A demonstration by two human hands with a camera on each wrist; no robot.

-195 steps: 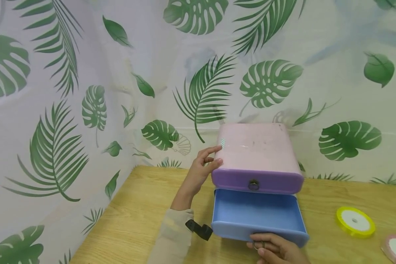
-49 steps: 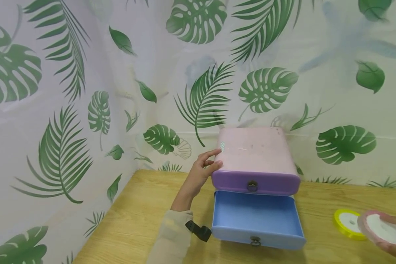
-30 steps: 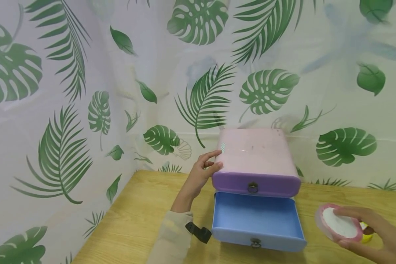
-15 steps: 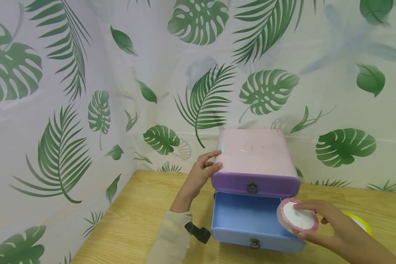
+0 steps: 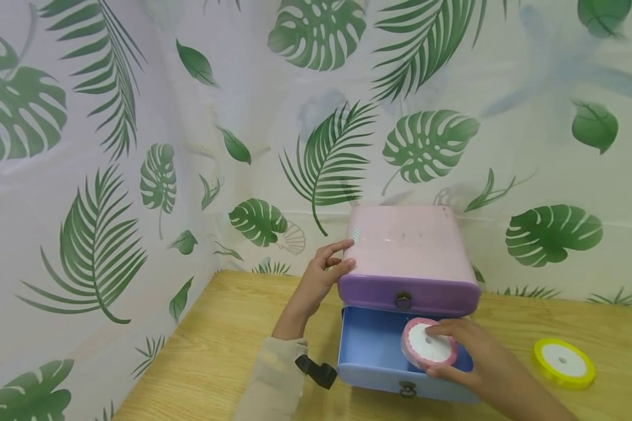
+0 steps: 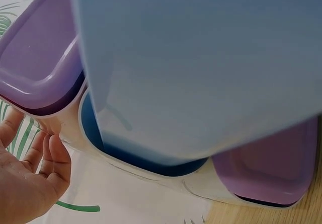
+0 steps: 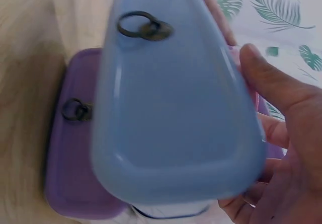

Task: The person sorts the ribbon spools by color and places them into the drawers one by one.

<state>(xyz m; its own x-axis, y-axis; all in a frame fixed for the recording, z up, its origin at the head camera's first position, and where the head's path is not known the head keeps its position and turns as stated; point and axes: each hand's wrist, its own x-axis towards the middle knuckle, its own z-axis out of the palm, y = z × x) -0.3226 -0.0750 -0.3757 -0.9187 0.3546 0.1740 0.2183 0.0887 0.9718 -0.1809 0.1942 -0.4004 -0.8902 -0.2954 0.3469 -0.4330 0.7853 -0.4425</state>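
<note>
My right hand [image 5: 484, 356] pinches a spool of pink ribbon [image 5: 430, 346] with a white centre over the pulled-out blue drawer [image 5: 366, 339]. Whether the spool touches the drawer floor I cannot tell. The spool is mostly hidden behind the blue drawer front [image 7: 171, 98] in the right wrist view, where my hand [image 7: 297, 138] reaches over the drawer's edge. My left hand [image 5: 316, 283] rests at the upper left side of the pink drawer cabinet [image 5: 411, 245], thumb and fingertip touching it. In the left wrist view the fingers [image 6: 58, 158] bend loosely against the cabinet wall.
On the wooden table [image 5: 189, 362], right of the cabinet, lies a yellow ribbon spool [image 5: 563, 362]. A purple drawer [image 5: 368, 293] sits above the blue one, and a lower purple drawer [image 6: 276, 166] is below; both are pushed in. Behind stands a leaf-patterned wall covering [image 5: 316, 158].
Earlier my right hand held the blue drawer's ring pull. Since then it has taken the pink spool from the right and carried it left over the drawer. My left hand stays put.
</note>
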